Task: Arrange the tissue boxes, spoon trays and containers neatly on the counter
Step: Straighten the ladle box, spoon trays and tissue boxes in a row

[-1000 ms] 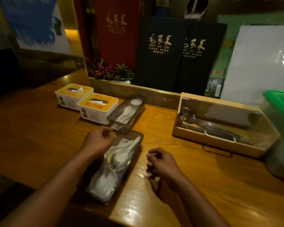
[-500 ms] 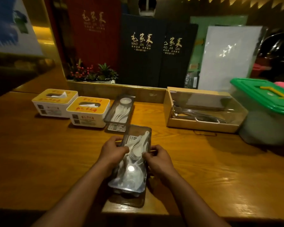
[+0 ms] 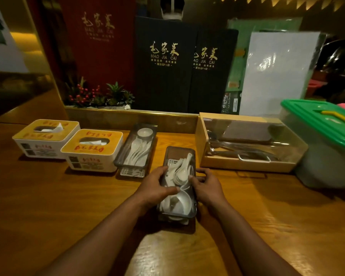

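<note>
Wooden bench (image 3: 48, 196), items listed from left to right.

Far tissue box (image 3: 46, 137): white body, yellow top, a tissue standing out of the slot; set at the far left, near the back ledge.

Near tissue box (image 3: 92, 150): same make, placed just beside the first and slightly nearer the viewer; a tissue is seen in the slot.

Rear spoon tray (image 3: 135, 150): clear, long, set just to the right of the near tissue box, its long side running away from the viewer. White spoons and a small white dish are held inside.

Left hand (image 3: 156, 189): laid against the left side of the front spoon tray, fingers curled over its rim and thumb stretched across the contents; closed in a grip on the tray.

Front spoon tray (image 3: 179, 186): clear, filled with white spoons and a small bowl; found between the two hands, resting on the bench, to the right of the rear tray and nearer the viewer, apart from it.

Right hand (image 3: 206, 186): pressed to the right side of the same tray, fingers bent round its edge, likewise gripping it.

Wooden cutlery box (image 3: 245, 166): clear cover, metal utensils inside; placed near the back ledge, right of the front tray.

Green-lidded container (image 3: 319, 120): translucent body, yellow handle; stood at the far right.
</note>
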{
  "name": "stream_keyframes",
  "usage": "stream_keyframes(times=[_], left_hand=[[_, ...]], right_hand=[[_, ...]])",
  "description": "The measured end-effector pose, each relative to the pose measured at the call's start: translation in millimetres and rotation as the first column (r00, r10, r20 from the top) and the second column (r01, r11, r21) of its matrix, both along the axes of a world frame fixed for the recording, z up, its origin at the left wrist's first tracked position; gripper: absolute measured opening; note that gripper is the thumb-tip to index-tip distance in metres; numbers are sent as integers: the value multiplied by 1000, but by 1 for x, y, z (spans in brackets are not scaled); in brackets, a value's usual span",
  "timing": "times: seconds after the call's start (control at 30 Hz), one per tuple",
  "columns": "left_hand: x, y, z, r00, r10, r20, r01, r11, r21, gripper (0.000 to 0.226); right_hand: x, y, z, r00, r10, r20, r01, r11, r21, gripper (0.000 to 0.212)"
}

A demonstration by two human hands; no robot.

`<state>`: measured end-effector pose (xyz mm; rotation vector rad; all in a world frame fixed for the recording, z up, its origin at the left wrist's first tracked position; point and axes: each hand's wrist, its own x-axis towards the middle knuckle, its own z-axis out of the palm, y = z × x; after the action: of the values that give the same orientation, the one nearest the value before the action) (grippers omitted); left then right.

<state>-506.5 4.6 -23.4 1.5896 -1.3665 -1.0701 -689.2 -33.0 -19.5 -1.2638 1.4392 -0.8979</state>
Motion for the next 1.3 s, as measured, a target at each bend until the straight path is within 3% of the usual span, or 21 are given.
stream_keyframes(times=[0.07, 0.13, 0.23, 0.3, 0.37, 0.5, 0.67, 0.8, 0.97, 1.2, 1.3], left_hand=[[-1, -14, 0, 995, -39, 92, 40, 999, -8, 105], [-1, -26, -2, 986, -55, 155, 59, 998, -20, 108], [0, -39, -1, 977, -94, 189, 101, 995, -24, 109], [2, -45, 1, 963, -119, 243, 129, 991, -25, 107], [5, -46, 3, 919, -131, 371, 162, 985, -55, 102], [20, -40, 11, 862, -58, 504, 179, 964, -196, 76], [56, -32, 18, 797, 56, 602, 170, 935, -312, 51], [76, -30, 15, 738, 121, 664, 126, 942, -312, 58], [91, -31, 12, 709, 60, 702, 120, 972, -204, 68], [98, -35, 7, 707, -7, 707, 142, 981, -132, 71], [98, -37, 4, 704, -8, 710, 149, 980, -136, 72]], right_hand=[[-1, -13, -1, 997, 22, -79, -27, 998, -60, 32], [-5, -17, -1, 960, 62, -272, -108, 981, -159, 43], [-16, -3, 5, 813, 169, -558, -361, 897, -254, 86], [-17, 14, 7, 661, 239, -711, -537, 813, -226, 98], [-14, 25, 6, 546, 196, -814, -599, 771, -216, 104], [-3, 22, 3, 515, 121, -848, -577, 781, -239, 108], [1, 14, 3, 489, 93, -867, -542, 811, -218, 97], [4, 1, -1, 475, 44, -879, -489, 843, -222, 77], [15, -7, -3, 509, -65, -858, -385, 874, -295, 55], [30, -26, -11, 420, -133, -898, -344, 892, -293, 56], [34, -34, -15, 369, -147, -918, -330, 902, -277, 67]])
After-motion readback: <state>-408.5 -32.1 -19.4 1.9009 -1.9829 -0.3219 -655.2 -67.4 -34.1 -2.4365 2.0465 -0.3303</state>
